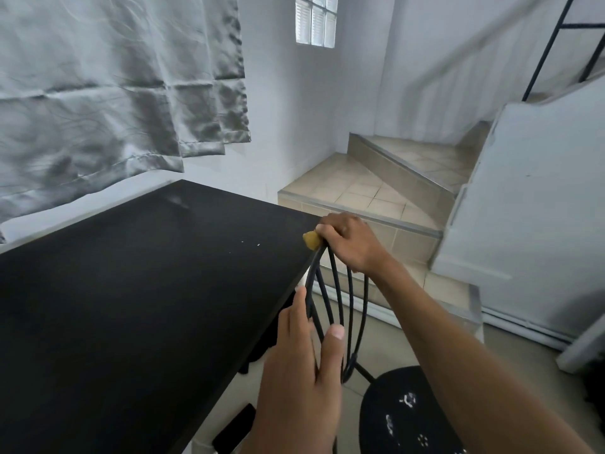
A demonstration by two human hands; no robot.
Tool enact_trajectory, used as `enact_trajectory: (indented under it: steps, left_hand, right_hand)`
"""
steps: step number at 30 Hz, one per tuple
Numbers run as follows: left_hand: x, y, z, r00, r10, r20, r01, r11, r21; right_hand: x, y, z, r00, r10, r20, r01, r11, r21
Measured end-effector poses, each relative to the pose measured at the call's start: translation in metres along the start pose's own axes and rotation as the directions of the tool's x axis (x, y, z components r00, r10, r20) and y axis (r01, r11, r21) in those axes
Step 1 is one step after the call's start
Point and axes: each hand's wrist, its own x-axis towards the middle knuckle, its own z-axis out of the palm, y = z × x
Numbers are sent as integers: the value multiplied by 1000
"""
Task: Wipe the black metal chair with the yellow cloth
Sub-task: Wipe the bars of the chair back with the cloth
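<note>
The black metal chair [340,303] stands beside a black table, its curved backrest bars rising toward the table's corner. Its round perforated seat [402,417] shows at the bottom right. My right hand [350,240] grips the top of the backrest, holding the yellow cloth [311,240] against the metal; only a small bunched corner of the cloth sticks out to the left of my fingers. My left hand [304,365] is wrapped around the left side bars of the backrest lower down, thumb on the inner side.
The black table [137,290] fills the left, its edge touching the chair back. A grey curtain [108,93] hangs behind it. Tiled stairs [386,188] rise beyond the chair. A white wall panel [530,208] stands on the right. A dark flat object [234,427] lies on the floor under the table edge.
</note>
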Motion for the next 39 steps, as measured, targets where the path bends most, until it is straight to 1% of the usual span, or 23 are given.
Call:
enact_trajectory:
  steps: [3, 4, 6, 7, 9, 11, 12, 14, 16, 18, 19, 21, 23, 25, 27, 30, 31, 33, 34, 35, 36, 37, 39]
  left_hand:
    - [5, 5, -3, 996, -80, 49, 90, 959, -268]
    - [11, 5, -2, 995, -100, 26, 103, 939, -327]
    - [26, 7, -5, 977, -205, -56, 163, 892, -423]
    - [31, 8, -7, 968, -244, -60, 189, 864, -466]
    - [38, 7, -10, 972, -229, -54, 173, 851, -496]
    - [52, -2, -15, 974, -215, -71, 156, 862, -482]
    - [62, -7, -15, 977, -207, -55, 160, 877, -453]
    - [87, -12, -12, 987, -156, 21, 152, 911, -384]
    - [106, -14, -9, 989, -108, 102, 137, 930, -342]
    - [117, -17, -11, 981, -72, 183, 129, 937, -325]
    - [120, -18, -15, 980, -51, 192, 108, 948, -299]
    - [122, -22, -23, 989, -23, 144, 58, 968, -244]
    - [122, -26, -27, 997, 8, 81, 6, 984, -179]
    - [119, -32, -27, 997, 36, 65, -26, 990, -139]
    - [117, -39, -26, 996, 23, 91, -5, 982, -191]
    - [119, -40, -28, 989, -51, 141, 85, 965, -248]
    - [121, -37, -30, 988, -67, 136, 103, 955, -278]
    - [127, -28, -33, 989, -44, 140, 92, 928, -360]
    - [131, -23, -33, 988, -10, 154, 66, 928, -367]
    - [134, -18, -31, 985, 20, 171, 37, 946, -323]
    - [137, -13, -28, 982, 33, 185, 17, 965, -262]
    - [139, -9, -23, 981, 20, 193, 24, 976, -218]
    - [146, -3, -12, 971, -71, 228, 126, 963, -237]
  right_hand:
    - [5, -10, -11, 992, 96, 81, -96, 995, -8]
    - [5, -16, -13, 989, 97, 110, -95, 995, -23]
    - [1, -30, -11, 984, 64, 168, -51, 995, -82]
    - [-3, -38, -9, 981, 33, 193, -10, 993, -119]
    - [-9, -50, -8, 971, -9, 238, 47, 987, -152]
    - [-8, -56, -16, 961, 25, 274, -9, 998, -58]
    - [-5, -58, -20, 953, 59, 296, -69, 997, 23]
    - [-2, -60, -23, 943, 114, 312, -183, 963, 200]
    - [-2, -57, -23, 953, 166, 253, -244, 916, 320]
    - [-11, -54, -25, 967, 230, 110, -255, 896, 364]
    - [-18, -51, -28, 967, 249, 45, -248, 896, 368]
    - [-36, -40, -29, 970, 243, -3, -226, 906, 358]
    - [-55, -28, -22, 982, 191, 13, -186, 935, 302]
    - [-69, -22, -14, 985, 168, 37, -172, 939, 298]
    - [-74, -24, -11, 985, 174, 13, -169, 929, 329]
    - [-60, -30, -22, 982, 177, -65, -155, 954, 257]
    - [-51, -30, -27, 986, 159, -51, -142, 958, 248]
    - [-31, -30, -36, 993, 109, 42, -115, 967, 228]
    - [-21, -29, -38, 994, 80, 75, -93, 979, 181]
    - [-13, -27, -39, 993, 74, 88, -86, 988, 130]
    - [-6, -26, -39, 992, 104, 68, -111, 988, 103]
    - [-2, -26, -40, 987, 161, 13, -161, 982, 103]
    - [-7, -26, -38, 951, 272, -148, -240, 949, 203]
